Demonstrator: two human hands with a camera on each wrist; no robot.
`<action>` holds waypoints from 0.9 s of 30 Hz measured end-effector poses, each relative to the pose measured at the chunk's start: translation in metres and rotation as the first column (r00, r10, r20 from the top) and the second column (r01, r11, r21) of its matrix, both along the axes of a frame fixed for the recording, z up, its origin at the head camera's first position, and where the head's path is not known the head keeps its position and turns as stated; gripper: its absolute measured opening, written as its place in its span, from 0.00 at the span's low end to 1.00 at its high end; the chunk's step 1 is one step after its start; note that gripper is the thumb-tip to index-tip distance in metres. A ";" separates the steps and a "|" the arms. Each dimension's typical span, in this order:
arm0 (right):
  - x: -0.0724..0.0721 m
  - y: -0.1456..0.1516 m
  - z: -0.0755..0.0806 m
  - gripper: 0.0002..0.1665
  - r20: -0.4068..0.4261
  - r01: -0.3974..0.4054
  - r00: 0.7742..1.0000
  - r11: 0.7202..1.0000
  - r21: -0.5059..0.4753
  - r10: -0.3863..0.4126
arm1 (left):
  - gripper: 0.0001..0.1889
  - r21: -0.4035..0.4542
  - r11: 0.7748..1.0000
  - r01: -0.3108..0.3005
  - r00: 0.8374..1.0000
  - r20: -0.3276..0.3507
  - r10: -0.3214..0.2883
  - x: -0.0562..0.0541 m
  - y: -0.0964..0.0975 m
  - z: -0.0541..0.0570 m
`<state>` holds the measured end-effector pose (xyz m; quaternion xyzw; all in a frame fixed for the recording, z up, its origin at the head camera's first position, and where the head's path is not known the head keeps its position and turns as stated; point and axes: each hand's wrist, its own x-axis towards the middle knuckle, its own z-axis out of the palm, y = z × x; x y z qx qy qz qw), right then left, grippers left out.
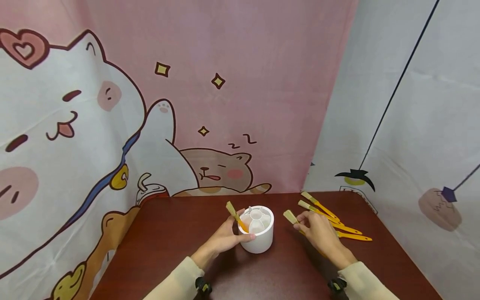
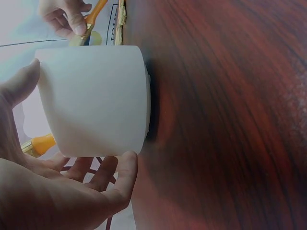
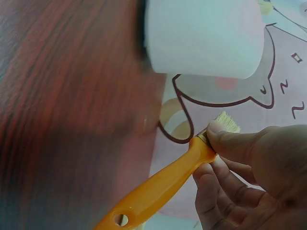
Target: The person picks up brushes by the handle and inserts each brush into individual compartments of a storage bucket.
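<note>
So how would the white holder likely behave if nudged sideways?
The white holder would probably slide before tipping, since it looks squat and broad-based. It is likely stiff: its wall shows no dent under the left hand. The brush leaning inside it might shift.

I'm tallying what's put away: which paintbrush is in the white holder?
The bristles-up paintbrush beside the left hand, leaning in the white holder; the right hand pinches another brush, and the remaining brushes lie on the table.
</note>
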<state>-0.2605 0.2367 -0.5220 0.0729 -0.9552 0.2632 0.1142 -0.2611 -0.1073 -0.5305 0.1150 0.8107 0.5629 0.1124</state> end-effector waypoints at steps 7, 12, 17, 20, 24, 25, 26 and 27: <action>0.004 -0.007 0.011 0.12 -0.091 -0.026 0.995 1.000 0.011 0.027 | 0.56 -0.001 1.000 0.002 1.000 -0.003 -0.002 0.001 0.000 0.001; 0.008 -0.010 0.017 0.11 -0.143 -0.033 0.989 0.999 0.018 0.036 | 0.56 -0.005 1.000 0.004 1.000 0.000 -0.004 -0.001 -0.001 0.000; 0.010 -0.011 0.021 0.12 -0.184 -0.047 0.982 0.999 0.018 0.050 | 0.56 -0.004 1.000 0.006 1.000 0.002 -0.006 -0.001 0.000 -0.001; 0.012 -0.012 0.026 0.12 -0.184 -0.059 0.981 0.998 0.018 0.061 | 0.56 -0.005 1.000 0.006 1.000 0.003 -0.006 -0.001 0.000 0.001; 0.015 -0.014 0.033 0.12 -0.184 -0.064 0.981 0.998 0.010 0.065 | 0.56 -0.008 1.000 0.007 1.000 0.005 -0.007 -0.001 0.000 0.002; 0.016 -0.015 0.034 0.12 -0.189 -0.065 0.980 0.998 0.009 0.065 | 0.56 -0.011 1.000 0.009 1.000 0.001 -0.009 -0.002 -0.001 0.002; 0.017 -0.016 0.036 0.12 -0.192 -0.066 0.979 0.998 0.006 0.066 | 0.56 -0.011 1.000 0.011 1.000 0.001 -0.011 -0.002 -0.001 0.002; 0.017 -0.018 0.037 0.12 -0.198 -0.068 0.978 0.998 0.003 0.067 | 0.56 -0.013 1.000 0.012 1.000 0.000 -0.012 -0.003 -0.002 0.001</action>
